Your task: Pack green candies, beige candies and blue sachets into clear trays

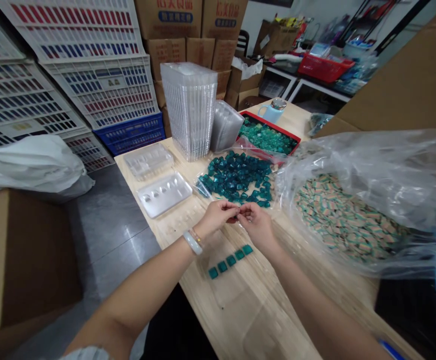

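My left hand (218, 217) and my right hand (254, 222) meet over the table, fingertips pinched together. Whatever they pinch is too small and hidden to name. Just below them, a slanting row of several teal square pieces (231, 260) lies on the wood. Beyond my fingers spreads a pile of dark teal pieces (236, 175). To the left of the hands sits a clear plastic tray (164, 194) with moulded hollows, and behind it lies another clear tray (148, 161).
Tall stacked clear trays (189, 112) stand at the back beside a red tray (296, 145) of green pieces and a blue mug (272, 112). At right, a plastic bag (371, 165) holds many small wrapped pieces. A cardboard box (33, 260) stands left, near stacked crates (105, 90).
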Available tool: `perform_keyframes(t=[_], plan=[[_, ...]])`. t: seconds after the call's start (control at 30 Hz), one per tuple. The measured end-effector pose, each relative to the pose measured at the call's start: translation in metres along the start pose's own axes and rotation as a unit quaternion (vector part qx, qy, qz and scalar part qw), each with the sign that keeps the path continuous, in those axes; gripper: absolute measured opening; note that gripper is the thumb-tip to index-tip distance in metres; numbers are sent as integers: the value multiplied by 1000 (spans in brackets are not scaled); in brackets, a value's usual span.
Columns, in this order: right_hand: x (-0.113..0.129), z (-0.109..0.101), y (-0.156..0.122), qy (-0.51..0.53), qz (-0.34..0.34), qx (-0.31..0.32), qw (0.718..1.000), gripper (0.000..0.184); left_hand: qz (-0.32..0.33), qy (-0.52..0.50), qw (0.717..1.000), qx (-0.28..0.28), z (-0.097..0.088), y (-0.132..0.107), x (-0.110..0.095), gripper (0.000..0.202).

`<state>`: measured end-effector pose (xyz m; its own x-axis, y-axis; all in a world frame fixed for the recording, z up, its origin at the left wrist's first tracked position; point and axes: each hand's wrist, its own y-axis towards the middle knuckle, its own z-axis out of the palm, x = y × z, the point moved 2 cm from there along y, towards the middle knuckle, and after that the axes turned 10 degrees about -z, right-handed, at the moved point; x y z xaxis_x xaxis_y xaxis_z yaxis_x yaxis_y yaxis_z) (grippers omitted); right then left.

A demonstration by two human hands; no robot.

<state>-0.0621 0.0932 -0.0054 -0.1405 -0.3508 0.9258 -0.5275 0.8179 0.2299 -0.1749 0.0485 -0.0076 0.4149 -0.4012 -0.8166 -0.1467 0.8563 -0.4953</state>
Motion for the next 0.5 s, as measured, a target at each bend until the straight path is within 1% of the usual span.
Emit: perform_keyframes(t=[0.1,0.2,0.3,0.33,0.4,0.47,0.5], plan=[[0,-1,0,45,38,-2,998,14,-8,-2,1000,0,-1,-1,1,8],[-4,-1,1,88,78,-14,993,17,21,33,999,-4,0,-2,2,13],[-3,0,-3,76,78,-26,994,17,65,81,994,-16,0,-4,2,22],[-2,0,-5,61,65,-24,996,16,59,85,994,-20,-1,-5,2,22],[4,1,-9,17,17,5,1000,15,5,44,999,-12,-2,-10,4,15],[11,3,-13,-23,-41,57,997,18,-67,-38,997,12,-4,-18,8,9],[14,5,-14,-36,-64,81,994,19,-89,-76,993,21,-6,-22,10,7]])
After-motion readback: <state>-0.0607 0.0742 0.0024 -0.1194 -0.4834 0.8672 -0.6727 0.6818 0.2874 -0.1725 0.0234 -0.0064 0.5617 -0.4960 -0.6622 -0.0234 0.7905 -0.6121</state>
